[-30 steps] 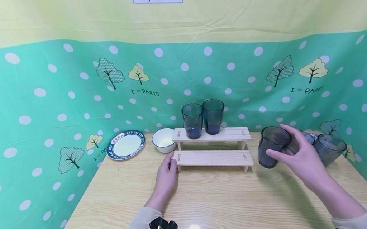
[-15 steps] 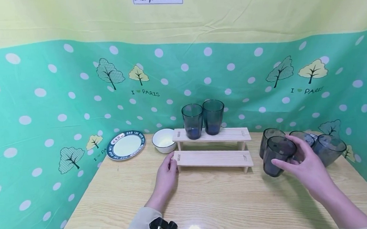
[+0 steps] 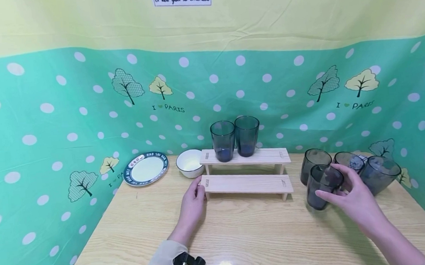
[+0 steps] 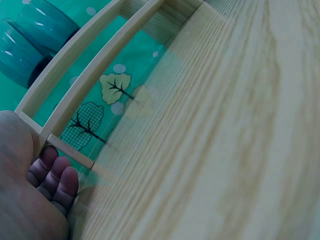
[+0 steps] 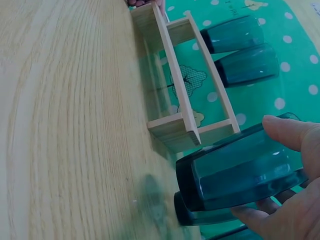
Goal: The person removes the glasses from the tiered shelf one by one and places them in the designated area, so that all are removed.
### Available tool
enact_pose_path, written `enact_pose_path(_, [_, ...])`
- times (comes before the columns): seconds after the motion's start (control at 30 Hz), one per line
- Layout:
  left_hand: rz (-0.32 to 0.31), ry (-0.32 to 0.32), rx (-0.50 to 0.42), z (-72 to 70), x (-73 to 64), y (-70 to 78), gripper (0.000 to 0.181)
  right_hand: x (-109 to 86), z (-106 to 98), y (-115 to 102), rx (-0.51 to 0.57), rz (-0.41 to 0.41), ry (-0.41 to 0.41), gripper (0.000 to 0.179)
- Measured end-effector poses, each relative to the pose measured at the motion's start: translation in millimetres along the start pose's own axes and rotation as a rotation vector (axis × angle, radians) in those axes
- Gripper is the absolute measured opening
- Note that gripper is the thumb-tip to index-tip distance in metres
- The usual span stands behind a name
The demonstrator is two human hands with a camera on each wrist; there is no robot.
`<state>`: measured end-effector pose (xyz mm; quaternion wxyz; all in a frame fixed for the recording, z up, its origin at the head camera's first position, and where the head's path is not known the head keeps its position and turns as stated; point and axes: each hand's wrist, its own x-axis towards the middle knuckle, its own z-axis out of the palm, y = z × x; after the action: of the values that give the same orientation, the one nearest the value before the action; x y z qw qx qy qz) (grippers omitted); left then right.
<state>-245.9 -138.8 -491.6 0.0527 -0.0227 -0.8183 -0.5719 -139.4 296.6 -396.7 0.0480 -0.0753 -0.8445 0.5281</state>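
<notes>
My right hand (image 3: 352, 196) holds a dark tinted drinking glass (image 3: 323, 187) near its rim, thumb on one side and fingers on the other. In the right wrist view this glass (image 5: 240, 167) is slightly tilted, and its base seems just off the table. Another glass (image 3: 310, 167) stands right behind it. My left hand (image 3: 192, 202) grips the left end of a two-tier wooden shelf (image 3: 246, 184); in the left wrist view its fingers (image 4: 65, 185) curl by the shelf's end leg. Two like glasses, a left one (image 3: 223, 142) and a right one (image 3: 247, 136), stand upright on the upper tier.
Beside my right hand are one more glass (image 3: 344, 161) and a tilted glass (image 3: 380, 173). Left of the shelf stand a white bowl (image 3: 190, 162) and a blue-rimmed plate (image 3: 146, 169). A dotted cloth (image 3: 269, 94) hangs behind the wooden table (image 3: 250, 237).
My right hand has carried its glass a little rightward, down and toward me, uncovering the glass behind it. My left hand and the shelf stay in place.
</notes>
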Motion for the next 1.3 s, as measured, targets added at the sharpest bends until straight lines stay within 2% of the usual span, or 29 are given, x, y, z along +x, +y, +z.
enact_pose_path(0.53, [-0.005, -0.005, -0.001, 0.1, -1.3, -1.0, 0.049, 4.5, 1.2, 13.0, 0.009, 0.029, 0.003, 0.115])
enact_pose_path(0.87, [-0.011, -0.008, -0.009, 0.2, -1.8, 0.2, 0.049, 4.2, 3.2, 17.0, -0.060, 0.025, 0.019, 0.115])
enact_pose_path(1.3, [-0.008, -0.014, -0.015, 0.3, -1.0, -1.1, 0.049, 4.5, 6.4, 21.3, -0.025, 0.046, -0.008, 0.115])
